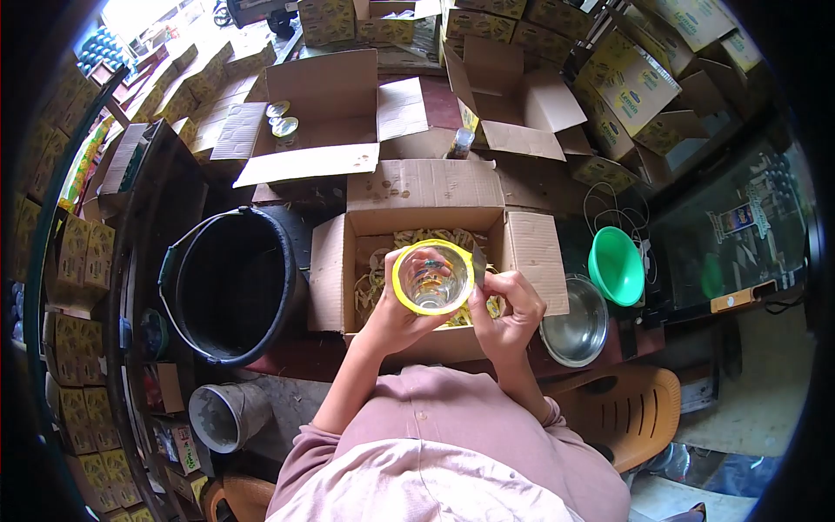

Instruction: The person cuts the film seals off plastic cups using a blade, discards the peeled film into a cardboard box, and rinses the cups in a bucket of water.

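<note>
My left hand is wrapped around a clear cup with a bright yellow rim, its open mouth tilted up toward me. Coloured print shows through the cup wall. At the cup's right side, my right hand is closed, thumb and forefinger pinching a thin, flat, dark grey piece against or close to the rim; whether it is a blade I cannot tell. Both hands are above an open cardboard box, which holds yellowish strips or scraps partly hidden by the hands and cup.
A large black bucket stands left of the box, a grey pail below it. To the right are a metal bowl and a green bowl. Behind, a carton holds lidded cups; another cup stands nearby.
</note>
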Tool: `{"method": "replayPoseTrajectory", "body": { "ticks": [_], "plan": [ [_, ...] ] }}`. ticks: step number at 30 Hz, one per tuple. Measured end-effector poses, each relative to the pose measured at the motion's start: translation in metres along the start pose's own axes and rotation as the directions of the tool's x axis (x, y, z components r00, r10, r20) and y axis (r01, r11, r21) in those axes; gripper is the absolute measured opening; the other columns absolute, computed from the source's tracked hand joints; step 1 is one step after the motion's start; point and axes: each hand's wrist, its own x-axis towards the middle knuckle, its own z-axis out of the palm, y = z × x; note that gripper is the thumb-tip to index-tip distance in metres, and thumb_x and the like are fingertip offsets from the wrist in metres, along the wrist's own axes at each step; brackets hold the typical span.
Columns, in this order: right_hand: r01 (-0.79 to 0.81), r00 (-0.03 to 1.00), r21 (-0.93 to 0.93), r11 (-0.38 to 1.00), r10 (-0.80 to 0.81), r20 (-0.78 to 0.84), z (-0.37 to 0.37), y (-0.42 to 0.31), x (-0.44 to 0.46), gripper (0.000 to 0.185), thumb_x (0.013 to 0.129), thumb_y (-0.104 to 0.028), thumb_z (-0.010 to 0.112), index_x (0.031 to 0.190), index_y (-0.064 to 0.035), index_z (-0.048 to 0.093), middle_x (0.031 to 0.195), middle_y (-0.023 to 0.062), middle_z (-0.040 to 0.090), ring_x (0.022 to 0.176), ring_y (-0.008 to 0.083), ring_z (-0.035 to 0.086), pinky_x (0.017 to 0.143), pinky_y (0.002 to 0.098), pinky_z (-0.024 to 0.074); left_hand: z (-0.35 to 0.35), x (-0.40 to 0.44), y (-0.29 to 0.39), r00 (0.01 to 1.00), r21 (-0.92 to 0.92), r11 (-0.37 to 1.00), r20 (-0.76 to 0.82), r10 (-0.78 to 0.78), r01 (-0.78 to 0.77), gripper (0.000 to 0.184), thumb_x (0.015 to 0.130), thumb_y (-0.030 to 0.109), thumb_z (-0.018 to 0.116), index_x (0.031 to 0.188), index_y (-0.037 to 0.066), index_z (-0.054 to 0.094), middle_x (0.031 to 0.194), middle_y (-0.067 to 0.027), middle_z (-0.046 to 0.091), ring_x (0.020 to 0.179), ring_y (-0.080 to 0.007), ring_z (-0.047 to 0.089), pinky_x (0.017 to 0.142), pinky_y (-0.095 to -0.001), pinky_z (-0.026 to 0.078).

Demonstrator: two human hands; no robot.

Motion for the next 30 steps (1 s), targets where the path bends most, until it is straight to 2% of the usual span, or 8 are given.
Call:
{"method": "replayPoseTrajectory", "body": {
  "ticks": [5,8,11,17,20,24,27,30],
  "plan": [
    [0.011,1.000,-0.045,0.999,-0.010,0.013,-0.002,0.000,0.001,0.016,0.065,0.008,0.063,0.079,0.0013,0.059,0.065,0.0064,0.055,0.057,0.0108,0.052,0.051,0.0214,0.0412,-0.005,-0.002,-0.005,0.997,0.015,0.999,0.069,-0.042,0.041,0.074,0.065,0.008,0.075,0.117,0.006,0.023,0.108,-0.0119,0.044,0.101,-0.0209,0.051,0.086,-0.0315,0.043],
    [0.033,0.999,-0.076,0.997,-0.033,-0.001,-0.001,-0.002,0.002,0.017,0.064,0.009,0.063,0.078,0.0012,0.059,0.065,0.0067,0.055,0.056,0.0112,0.052,0.051,0.0217,0.0412,-0.007,-0.004,-0.006,0.995,0.088,0.995,0.085,-0.059,0.052,0.076,0.065,0.011,0.075,0.119,0.006,0.022,0.111,-0.0123,0.045,0.103,-0.0222,0.051,0.089,-0.0326,0.041],
    [0.028,0.999,-0.081,0.996,-0.026,0.021,-0.003,-0.002,0.006,0.019,0.064,0.007,0.064,0.081,-0.0004,0.061,0.066,0.0072,0.056,0.056,0.0135,0.056,0.051,0.0240,0.0446,-0.008,-0.005,-0.010,0.994,0.040,0.998,0.101,-0.044,0.040,0.077,0.066,0.012,0.074,0.121,0.006,0.020,0.112,-0.0130,0.045,0.104,-0.0240,0.050,0.091,-0.0334,0.040],
    [0.048,0.999,-0.126,0.991,-0.044,0.031,-0.003,-0.003,0.009,0.023,0.063,0.007,0.064,0.085,-0.0014,0.062,0.067,0.0079,0.057,0.057,0.0146,0.058,0.053,0.0246,0.0460,-0.011,-0.008,-0.012,0.993,0.154,0.988,0.108,-0.050,0.033,0.081,0.064,0.012,0.075,0.123,0.005,0.020,0.112,-0.0130,0.045,0.106,-0.0244,0.049,0.091,-0.0334,0.040],
    [0.039,0.998,-0.086,0.996,-0.034,0.053,-0.004,0.000,0.012,0.023,0.063,0.007,0.064,0.085,-0.0017,0.062,0.067,0.0081,0.057,0.057,0.0146,0.058,0.053,0.0247,0.0459,-0.010,-0.006,-0.010,0.983,0.034,0.997,0.171,-0.073,0.068,0.079,0.064,0.013,0.075,0.124,0.004,0.023,0.112,-0.0125,0.045,0.105,-0.0243,0.049,0.091,-0.0332,0.039],
    [-0.029,0.998,-0.005,1.000,0.029,0.064,-0.005,0.008,0.009,0.021,0.065,0.006,0.064,0.084,-0.0014,0.062,0.067,0.0082,0.057,0.057,0.0147,0.058,0.053,0.0247,0.0460,-0.012,-0.001,-0.005,0.989,-0.071,0.994,0.125,-0.079,0.088,0.071,0.065,0.009,0.073,0.122,0.002,0.032,0.112,-0.0113,0.047,0.105,-0.0218,0.049,0.092,-0.0323,0.039],
    [0.006,1.000,-0.080,0.997,-0.007,-0.013,-0.002,0.003,0.005,0.019,0.066,0.004,0.065,0.083,-0.0017,0.061,0.066,0.0077,0.057,0.057,0.0149,0.058,0.053,0.0254,0.0463,-0.011,0.001,-0.006,0.990,-0.174,0.976,0.088,-0.113,0.127,0.065,0.065,0.007,0.070,0.120,0.001,0.036,0.112,-0.0108,0.048,0.105,-0.0199,0.049,0.092,-0.0317,0.039],
    [0.029,1.000,-0.161,0.987,-0.030,-0.005,-0.001,0.002,-0.001,0.017,0.067,0.002,0.065,0.083,-0.0025,0.062,0.066,0.0069,0.057,0.056,0.0149,0.059,0.052,0.0258,0.0470,-0.008,0.002,-0.003,0.991,-0.208,0.970,0.056,-0.118,0.127,0.061,0.066,0.005,0.067,0.119,0.001,0.038,0.111,-0.0109,0.049,0.105,-0.0188,0.049,0.092,-0.0313,0.039]
  ]
}}
